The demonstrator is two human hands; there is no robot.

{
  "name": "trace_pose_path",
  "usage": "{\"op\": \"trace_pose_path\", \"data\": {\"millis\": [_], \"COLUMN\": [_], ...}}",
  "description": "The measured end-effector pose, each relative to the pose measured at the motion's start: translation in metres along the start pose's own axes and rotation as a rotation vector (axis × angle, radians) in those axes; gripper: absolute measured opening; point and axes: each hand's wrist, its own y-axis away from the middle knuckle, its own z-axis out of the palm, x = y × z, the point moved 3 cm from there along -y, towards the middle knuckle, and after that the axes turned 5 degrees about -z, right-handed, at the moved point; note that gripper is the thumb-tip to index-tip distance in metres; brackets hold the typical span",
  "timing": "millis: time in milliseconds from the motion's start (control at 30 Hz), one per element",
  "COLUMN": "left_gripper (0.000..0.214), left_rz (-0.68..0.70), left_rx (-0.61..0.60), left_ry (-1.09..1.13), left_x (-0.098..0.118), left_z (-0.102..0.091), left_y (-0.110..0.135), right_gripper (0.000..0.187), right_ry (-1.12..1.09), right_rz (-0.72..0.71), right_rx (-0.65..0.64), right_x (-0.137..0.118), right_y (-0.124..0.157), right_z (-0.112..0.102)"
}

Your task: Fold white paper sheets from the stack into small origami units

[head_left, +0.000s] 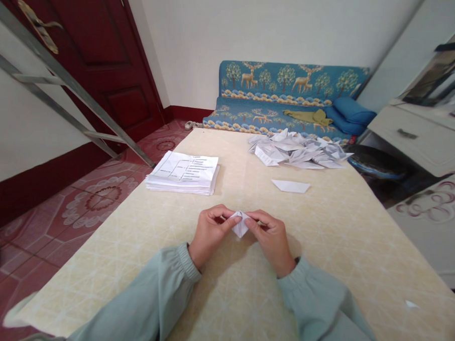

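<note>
Between my two hands, above the middle of the table, is a small folded piece of white paper, with a point facing down toward me. My left hand pinches its left side, thumb on the near face. On the other side my right hand pinches it the same way. Fingertips behind the paper are partly hidden. Beyond my right hand lies one flat folded paper strip with slanted ends. A stack of printed paper sheets sits past my left hand. Farther back on the right is a heap of folded paper pieces.
The table wears a pale yellow patterned cover. A small paper scrap lies near its right edge. A blue sofa stands behind, a metal ladder leans at left, and a white cabinet stands at right.
</note>
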Motion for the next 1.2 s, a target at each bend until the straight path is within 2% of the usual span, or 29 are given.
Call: {"op": "trace_pose_path", "data": {"millis": [233,467,633,833,1000,1200], "left_gripper": [0.019,0.015,0.012,0.009,0.012,0.016], "left_rz": [-0.088,-0.048,0.021,0.108,-0.005,-0.117], "left_rx": [-0.028,-0.048,-0.016,0.002,0.017,0.056], "left_ry": [0.076,0.135,0.159,0.153,0.241,0.366], "left_x": [0.0,-0.002,-0.002,0.003,0.0,-0.01], "left_z": [0.005,0.004,0.001,-0.001,0.0,0.003], "left_y": [0.002,0.0,-0.001,0.0,-0.002,-0.003], "right_gripper": [0.014,0.017,0.013,0.014,0.018,0.018], "right_ry": [0.02,-0.288,-0.419,-0.473,-0.521,-0.453], "right_rz": [0.04,0.263,0.223,0.171,0.198,0.105], "right_rx": [-0.01,-0.036,-0.076,-0.085,-0.034,-0.039], "right_x": [-0.001,0.012,0.009,0.008,0.007,0.001], "right_y": [0.003,0.002,0.002,0.002,0.003,0.002], "right_z": [0.001,0.002,0.002,0.002,-0.001,-0.004]}}
